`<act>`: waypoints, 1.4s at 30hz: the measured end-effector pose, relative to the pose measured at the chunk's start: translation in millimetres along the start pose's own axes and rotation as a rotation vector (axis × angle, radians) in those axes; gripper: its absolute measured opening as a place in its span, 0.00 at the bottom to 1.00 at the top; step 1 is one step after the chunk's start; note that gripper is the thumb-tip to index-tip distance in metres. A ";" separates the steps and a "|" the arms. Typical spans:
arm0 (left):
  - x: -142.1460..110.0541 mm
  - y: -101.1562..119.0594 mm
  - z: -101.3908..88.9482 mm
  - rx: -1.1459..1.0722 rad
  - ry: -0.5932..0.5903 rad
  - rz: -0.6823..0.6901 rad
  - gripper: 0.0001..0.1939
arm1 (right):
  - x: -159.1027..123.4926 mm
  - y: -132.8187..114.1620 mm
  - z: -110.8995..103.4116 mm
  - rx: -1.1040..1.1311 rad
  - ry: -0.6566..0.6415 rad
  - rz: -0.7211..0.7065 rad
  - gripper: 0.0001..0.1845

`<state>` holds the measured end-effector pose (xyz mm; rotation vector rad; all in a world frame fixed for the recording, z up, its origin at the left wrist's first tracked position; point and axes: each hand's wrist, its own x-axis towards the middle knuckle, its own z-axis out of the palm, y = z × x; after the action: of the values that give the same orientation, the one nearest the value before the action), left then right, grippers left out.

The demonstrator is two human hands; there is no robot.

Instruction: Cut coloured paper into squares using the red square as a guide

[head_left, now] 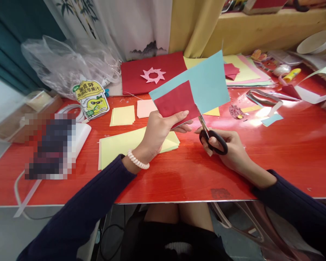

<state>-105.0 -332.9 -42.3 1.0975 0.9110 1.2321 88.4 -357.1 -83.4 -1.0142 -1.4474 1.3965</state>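
Observation:
My left hand [163, 130] pinches a dark red paper square [176, 101] laid over a larger light blue sheet [206, 83], thumb on top and fingers beneath. The two papers are held up above the table, tilted. In my right hand [228, 145] is a pair of scissors [213, 141] with black handles, my fingers through the loops. Its blades meet the papers' lower edge beside the red square's right side; how far apart they are is hard to see. Under my left wrist lies a stack of pale yellow-green paper strips [122, 148].
Small yellow squares [122, 115] and pink squares [145, 108] lie behind my left hand. A pink folded paper ring [153, 75] rests on red paper [130, 81] at the back. Paper scraps [271, 119] lie on the right, and a pouch [91, 99] stands at left.

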 end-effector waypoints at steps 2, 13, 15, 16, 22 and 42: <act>-1.4 0.2 0.8 0.009 -0.012 -0.025 0.12 | 0.1 -0.3 -0.1 -0.002 -0.003 -0.010 0.15; -2.7 0.2 -0.1 -0.059 -0.047 -0.060 0.12 | -0.6 -2.7 1.0 0.019 0.010 -0.008 0.12; -3.8 0.9 0.6 -0.060 -0.061 -0.082 0.13 | -0.2 -1.1 0.1 0.018 0.016 -0.032 0.13; -4.4 1.2 1.1 -0.062 -0.069 -0.088 0.13 | 0.1 -0.2 -0.3 0.015 0.016 -0.039 0.14; -5.5 2.4 2.7 -0.075 -0.073 -0.096 0.11 | 1.4 1.1 -1.1 -0.008 -0.002 -0.076 0.12; -6.7 2.0 2.2 -0.114 -0.104 -0.138 0.11 | 0.6 -1.3 3.4 0.004 0.009 -0.085 0.12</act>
<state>-104.2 -339.8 -40.1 0.9823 0.8133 1.0903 85.0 -357.5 -82.1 -0.9440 -1.4635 1.3323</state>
